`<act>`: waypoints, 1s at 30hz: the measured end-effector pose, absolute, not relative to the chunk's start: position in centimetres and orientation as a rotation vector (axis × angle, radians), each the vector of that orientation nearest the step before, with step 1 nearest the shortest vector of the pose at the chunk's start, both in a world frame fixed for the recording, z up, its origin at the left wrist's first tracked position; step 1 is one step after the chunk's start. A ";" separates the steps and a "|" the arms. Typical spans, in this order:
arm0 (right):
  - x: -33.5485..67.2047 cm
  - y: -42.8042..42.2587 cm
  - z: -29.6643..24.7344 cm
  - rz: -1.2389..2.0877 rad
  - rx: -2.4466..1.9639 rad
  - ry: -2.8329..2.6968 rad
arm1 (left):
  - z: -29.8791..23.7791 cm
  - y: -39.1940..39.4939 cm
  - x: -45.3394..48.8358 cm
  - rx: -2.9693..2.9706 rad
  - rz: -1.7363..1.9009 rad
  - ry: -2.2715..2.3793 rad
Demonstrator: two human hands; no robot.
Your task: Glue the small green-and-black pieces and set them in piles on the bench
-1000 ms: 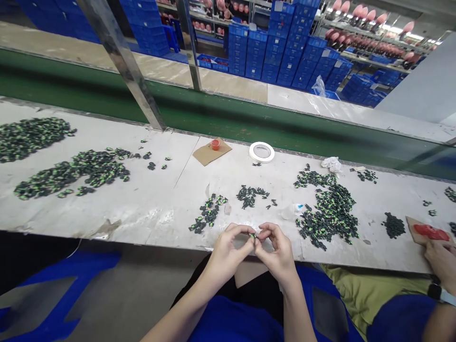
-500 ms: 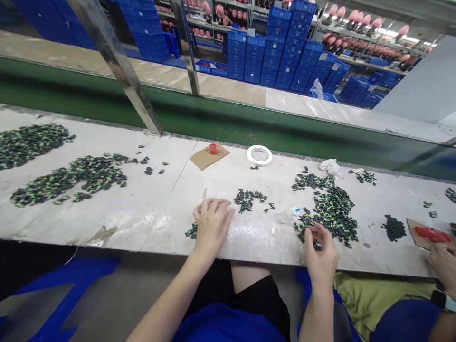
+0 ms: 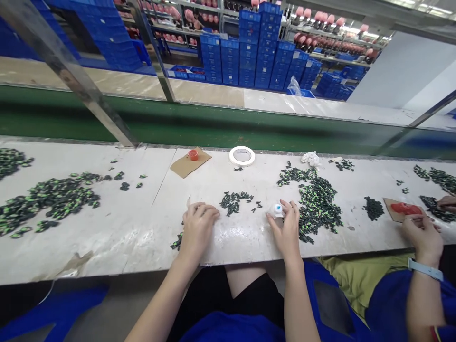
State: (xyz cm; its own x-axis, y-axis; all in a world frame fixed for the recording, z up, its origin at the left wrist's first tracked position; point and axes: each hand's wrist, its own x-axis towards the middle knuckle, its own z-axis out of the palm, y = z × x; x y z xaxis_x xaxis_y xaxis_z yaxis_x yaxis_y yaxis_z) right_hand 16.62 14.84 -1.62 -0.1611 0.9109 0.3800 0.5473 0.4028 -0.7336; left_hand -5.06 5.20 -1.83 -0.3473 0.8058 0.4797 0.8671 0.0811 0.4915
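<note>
My left hand (image 3: pixel 197 230) rests palm down on the table with its fingers curled together; whatever they hold, if anything, is hidden. Partly behind its wrist side lies a small cluster of black-and-green parts (image 3: pixel 176 242). My right hand (image 3: pixel 288 232) has its thumb and fingers closed round a small white bottle with a blue tip (image 3: pixel 277 209), the tip facing up towards me. Between the hands, a little farther off, is a loose group of small dark parts (image 3: pixel 233 203). Just right of my right hand spreads a large pile of black-and-green parts (image 3: pixel 318 202).
A red cup (image 3: pixel 193 155) stands on cardboard (image 3: pixel 183 167). A tape roll (image 3: pixel 232 156) and crumpled white tissue (image 3: pixel 310 158) lie towards the back. More black-and-green parts (image 3: pixel 53 199) cover the left. At right, a co-worker's hand (image 3: pixel 423 232) is beside red material (image 3: pixel 406 208).
My right hand has moved left from the large pile and closed on the white bottle, which has turned tip up. My left hand stays near the small cluster. The view has shifted right.
</note>
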 end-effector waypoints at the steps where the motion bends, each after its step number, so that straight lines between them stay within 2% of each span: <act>1: 16.5 14.5 -1.4 0.688 -1.245 -1.781 | -1.9 5.0 -4.5 -1.802 -1.141 -2.215; 4: 16.3 13.4 -0.9 1.050 -1.184 -1.574 | -2.3 4.6 -2.6 -1.925 -1.182 -2.159; 6: 16.1 12.6 -0.7 1.139 -1.124 -1.458 | -2.7 4.4 -1.7 -1.953 -1.221 -2.165; 14: 15.2 11.7 -1.4 1.115 -1.169 -1.064 | -3.6 3.7 -1.9 -1.887 -1.519 -2.239; 19: 14.0 11.0 -1.1 1.038 -1.295 -1.290 | -3.8 3.8 -1.9 -1.755 -1.669 -2.337; 24: 13.2 10.7 -0.5 0.872 -1.302 -1.520 | -3.8 3.9 -1.9 -1.740 -1.680 -2.368; 30: 13.1 10.7 -0.7 0.818 -1.317 -1.594 | -3.4 3.9 -1.8 -1.738 -1.686 -2.358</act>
State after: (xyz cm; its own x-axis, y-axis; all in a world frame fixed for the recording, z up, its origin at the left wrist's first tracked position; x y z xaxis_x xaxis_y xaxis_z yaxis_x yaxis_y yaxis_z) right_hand 13.09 10.73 -0.65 -0.0435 0.9747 0.2193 0.3896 0.2186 -0.8946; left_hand -1.84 3.93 -3.42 -0.4505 0.8249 0.3413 0.5897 -0.0120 0.8075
